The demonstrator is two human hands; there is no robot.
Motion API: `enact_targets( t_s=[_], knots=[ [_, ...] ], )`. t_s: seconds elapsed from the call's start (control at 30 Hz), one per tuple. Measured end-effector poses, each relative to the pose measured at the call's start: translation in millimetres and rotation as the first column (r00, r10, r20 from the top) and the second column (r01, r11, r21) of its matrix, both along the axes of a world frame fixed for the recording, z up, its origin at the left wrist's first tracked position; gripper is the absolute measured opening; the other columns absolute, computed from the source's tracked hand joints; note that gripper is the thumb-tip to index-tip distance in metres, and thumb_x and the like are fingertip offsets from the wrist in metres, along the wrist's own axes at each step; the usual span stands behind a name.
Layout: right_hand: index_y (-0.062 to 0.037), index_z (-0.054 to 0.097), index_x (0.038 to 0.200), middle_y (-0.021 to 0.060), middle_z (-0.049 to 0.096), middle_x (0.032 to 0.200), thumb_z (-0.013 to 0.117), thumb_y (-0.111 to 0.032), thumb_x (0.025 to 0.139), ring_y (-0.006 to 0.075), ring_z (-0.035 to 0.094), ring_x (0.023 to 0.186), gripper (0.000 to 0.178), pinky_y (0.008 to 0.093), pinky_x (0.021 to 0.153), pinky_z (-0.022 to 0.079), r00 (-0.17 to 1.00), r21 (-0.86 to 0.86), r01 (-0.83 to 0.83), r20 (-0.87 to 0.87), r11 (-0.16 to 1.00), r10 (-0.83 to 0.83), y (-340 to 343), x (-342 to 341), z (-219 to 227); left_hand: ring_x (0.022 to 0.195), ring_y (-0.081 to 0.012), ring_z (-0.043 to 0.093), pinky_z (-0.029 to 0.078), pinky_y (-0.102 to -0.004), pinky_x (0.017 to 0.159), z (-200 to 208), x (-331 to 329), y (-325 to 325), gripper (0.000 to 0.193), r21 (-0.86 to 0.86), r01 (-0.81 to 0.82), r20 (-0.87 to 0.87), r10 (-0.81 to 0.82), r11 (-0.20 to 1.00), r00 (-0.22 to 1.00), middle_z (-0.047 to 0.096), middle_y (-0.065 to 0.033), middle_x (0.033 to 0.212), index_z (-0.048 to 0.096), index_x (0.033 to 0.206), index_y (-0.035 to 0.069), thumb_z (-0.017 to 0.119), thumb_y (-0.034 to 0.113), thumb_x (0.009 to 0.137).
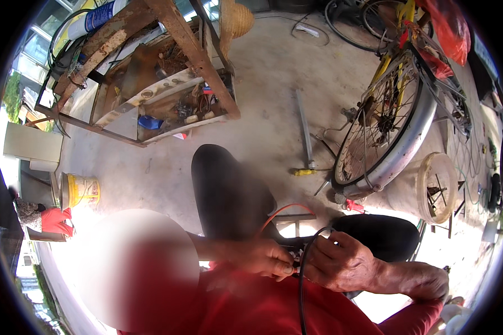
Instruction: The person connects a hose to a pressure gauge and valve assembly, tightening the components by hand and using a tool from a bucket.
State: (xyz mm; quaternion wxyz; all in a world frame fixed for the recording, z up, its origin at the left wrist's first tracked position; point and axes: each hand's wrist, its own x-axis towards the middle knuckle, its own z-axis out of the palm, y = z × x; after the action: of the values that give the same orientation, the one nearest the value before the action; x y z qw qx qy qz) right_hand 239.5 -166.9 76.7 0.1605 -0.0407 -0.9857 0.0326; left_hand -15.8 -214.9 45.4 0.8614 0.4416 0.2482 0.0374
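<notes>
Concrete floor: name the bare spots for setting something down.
Floor is bare between the rusty frame and long metal bar, and between the yellow bucket and left knee. It's crowded on the right, around the bicycle and pale bucket.

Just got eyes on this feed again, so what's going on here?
The left hand and right hand meet close to the body, fingers curled in; whatever small part sits between them is mostly hidden. A black cable loops past the right hand's fingers, and an orange cord arches just beyond the left. Ahead to the right is a bicycle, beside a pale bucket.
</notes>
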Motion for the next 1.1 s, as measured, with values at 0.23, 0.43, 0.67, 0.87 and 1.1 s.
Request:
enact_targets(
  t_s=[0.23, 0.43, 0.67, 0.87, 1.1],
  knots=[
    [-0.0066, 0.073, 0.100, 0.0064, 0.070, 0.097, 0.081, -0.025, 0.078, 0.0233, 0.068, 0.087, 0.030, 0.0353, 0.070, 0.055, 0.990, -0.557, 0.141, 0.066, 0.818, -0.126, 0.5, -4.2, -8.1, 0.067, -0.0174, 0.061, 0.048, -0.0348, 0.063, 6.6, -23.1, 9.1, 0.026, 0.591, 0.051, -0.182, 0.072, 0.805, 0.981, 0.063, -0.0075, 0.075, 0.066, 0.093, 0.003, 0.060, 0.026, 0.104],
    [-0.0003, 0.075, 0.100, 0.0096, 0.076, 0.089, 0.076, -0.028, 0.085, 0.0241, 0.073, 0.082, 0.031, 0.0343, 0.075, 0.057, 0.967, -0.931, -0.122, -0.190, 0.345, -0.170, 39.1, 66.3, 36.8, 0.069, -0.0298, 0.064, 0.049, -0.0413, 0.063, 26.3, -36.4, 26.7, 0.025, 0.807, 0.185, -0.242, 0.028, 0.561, 0.970, 0.063, -0.0126, 0.075, 0.063, 0.085, 0.003, 0.065, 0.024, 0.099],
    [-0.0036, 0.065, 0.127, 0.0165, 0.068, 0.117, 0.071, -0.033, 0.094, 0.0319, 0.067, 0.102, 0.044, 0.0405, 0.088, 0.052, 0.986, -0.908, 0.035, -0.038, 0.417, -0.165, 53.2, -12.3, 17.0, 0.087, -0.0330, 0.069, 0.052, -0.0449, 0.079, 46.9, -35.5, 53.0, 0.025, 0.761, 0.481, -0.514, -0.049, 0.435, 0.857, 0.070, -0.0163, 0.087, 0.068, 0.091, 0.002, 0.061, 0.026, 0.094],
    [-0.0067, 0.066, 0.124, 0.0149, 0.067, 0.110, 0.052, -0.052, 0.101, 0.0334, 0.065, 0.106, 0.053, 0.0451, 0.091, 0.050, 0.933, -0.774, 0.322, 0.162, 0.545, -0.321, 46.0, -29.5, -23.0, 0.113, -0.0258, 0.065, 0.052, -0.0409, 0.095, 62.8, -40.1, 56.5, 0.019, 0.838, 0.362, -0.461, 0.175, 0.409, 0.870, 0.070, -0.0090, 0.115, 0.073, 0.105, 0.008, 0.062, 0.018, 0.093],
    [-0.0038, 0.068, 0.114, 0.0022, 0.068, 0.092, 0.065, -0.037, 0.102, 0.0129, 0.062, 0.088, 0.036, 0.0322, 0.082, 0.051, 0.944, -0.957, 0.260, 0.280, 0.130, 0.173, 64.4, -24.3, 4.8, 0.064, -0.0295, 0.062, 0.051, -0.0414, 0.060, 58.3, -7.6, 47.8, 0.023, 0.992, 0.127, -0.130, 0.210, 0.027, 0.969, 0.057, -0.0076, 0.069, 0.062, 0.078, 0.008, 0.074, 0.023, 0.091]
  ],
)
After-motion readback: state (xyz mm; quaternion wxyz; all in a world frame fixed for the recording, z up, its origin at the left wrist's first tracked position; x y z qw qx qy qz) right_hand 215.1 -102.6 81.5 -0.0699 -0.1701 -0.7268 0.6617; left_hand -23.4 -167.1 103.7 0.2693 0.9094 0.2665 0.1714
